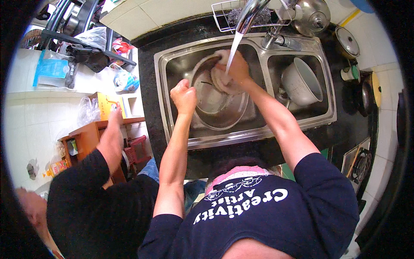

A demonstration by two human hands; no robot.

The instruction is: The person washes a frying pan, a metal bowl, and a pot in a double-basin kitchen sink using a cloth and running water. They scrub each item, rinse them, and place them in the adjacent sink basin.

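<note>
Under the running chrome faucet (247,19), a round metal basin (223,119) stands in the large left bowl of a stainless steel double sink (226,140). My left hand (184,97) is closed in a fist at the basin's left rim and appears to grip it. Inside the upper right part of the basin, my right hand (239,69) holds a pale, blurred thing (221,77), perhaps a cloth. Water falls on or beside that hand, and its fingertips are partly hidden. A little water seems to lie in the basin's bottom.
A grey metal pot (294,85) leans in the right sink bowl. Behind the sink are a wire rack (223,24) with a scourer and a metal kettle (312,16). A lidded pot (347,42) stands at right. Close at left is another person (97,200), arm extended towards a yellow box (108,105).
</note>
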